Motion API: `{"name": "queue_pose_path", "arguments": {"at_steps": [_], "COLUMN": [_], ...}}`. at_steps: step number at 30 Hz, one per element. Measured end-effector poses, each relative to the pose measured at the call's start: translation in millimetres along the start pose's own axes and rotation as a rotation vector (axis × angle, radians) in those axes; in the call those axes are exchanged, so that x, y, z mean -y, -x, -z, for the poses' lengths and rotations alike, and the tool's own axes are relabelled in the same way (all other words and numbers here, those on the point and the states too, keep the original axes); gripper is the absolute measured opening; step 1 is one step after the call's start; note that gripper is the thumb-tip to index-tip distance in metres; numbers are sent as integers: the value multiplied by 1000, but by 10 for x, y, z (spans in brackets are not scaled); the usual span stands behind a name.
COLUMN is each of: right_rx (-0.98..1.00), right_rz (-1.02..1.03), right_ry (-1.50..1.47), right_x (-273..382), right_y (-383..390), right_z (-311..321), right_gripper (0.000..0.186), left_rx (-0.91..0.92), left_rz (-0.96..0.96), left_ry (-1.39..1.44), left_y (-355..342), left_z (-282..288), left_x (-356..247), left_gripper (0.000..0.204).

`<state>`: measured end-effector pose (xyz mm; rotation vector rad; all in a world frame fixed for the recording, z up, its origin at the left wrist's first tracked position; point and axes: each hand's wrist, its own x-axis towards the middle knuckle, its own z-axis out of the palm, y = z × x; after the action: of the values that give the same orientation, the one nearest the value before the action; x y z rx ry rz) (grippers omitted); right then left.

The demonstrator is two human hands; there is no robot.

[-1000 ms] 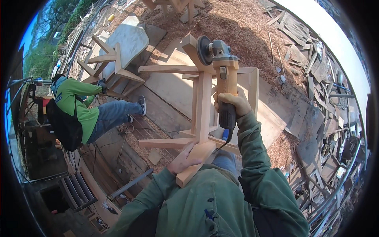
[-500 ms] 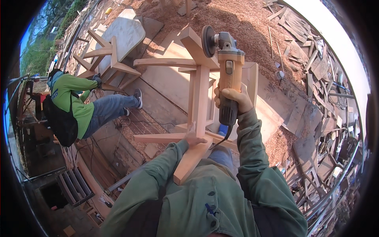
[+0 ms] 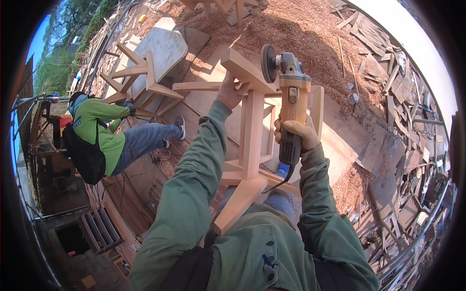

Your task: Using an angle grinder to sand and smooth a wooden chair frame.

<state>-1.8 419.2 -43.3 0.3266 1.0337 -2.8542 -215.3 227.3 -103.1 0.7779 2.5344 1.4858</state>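
Wood, pale tan and square-edged, is joined into a chair-like frame point(image 3: 251, 136) set directly in front of the person, between the two green-sleeved forearms point(image 3: 191, 169). Its broad, angled far beam point(image 3: 245, 68) is touched by the left hand point(image 3: 233, 91), whose fingers are partly hidden at the edge; whether they are curled tightly around it cannot be made out. A tan-and-black angle grinder point(image 3: 296, 89) is gripped around its dark rear body by the right hand point(image 3: 303, 134), with its dark round disc point(image 3: 268, 64) held on edge just beside the beam; contact cannot be judged. For good work, the frame should be steadied with the left fingers well clear of the disc, and the disc should be laid on lightly and kept moving so that no hollow is dug. A firm wrist is called for, and the black cable point(image 3: 285, 180) should be kept away from the disc.
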Motion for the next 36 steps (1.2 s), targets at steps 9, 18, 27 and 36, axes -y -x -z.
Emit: {"name": "queue_pose_path", "arguments": {"at_steps": [9, 18, 27, 36], "right_rx": [62, 103, 28, 63], "right_rz": [-37, -46, -59, -72], "right_ry": [41, 45, 32, 8], "right_x": [-64, -147, -206, -190], "right_y": [-221, -315, -218, -264], "right_z": [-194, -226, -188, -204], "right_gripper": [36, 33, 30, 27], "left_rx": [346, 344, 99, 305], "left_rz": [-82, -279, 655, -472], "left_ry": [-155, -111, 1042, -590], "left_y": [-292, -278, -326, -331], "left_z": [316, 289, 218, 365], "left_x": [-40, -263, -41, -31], "left_gripper": [38, 34, 26, 32]}}
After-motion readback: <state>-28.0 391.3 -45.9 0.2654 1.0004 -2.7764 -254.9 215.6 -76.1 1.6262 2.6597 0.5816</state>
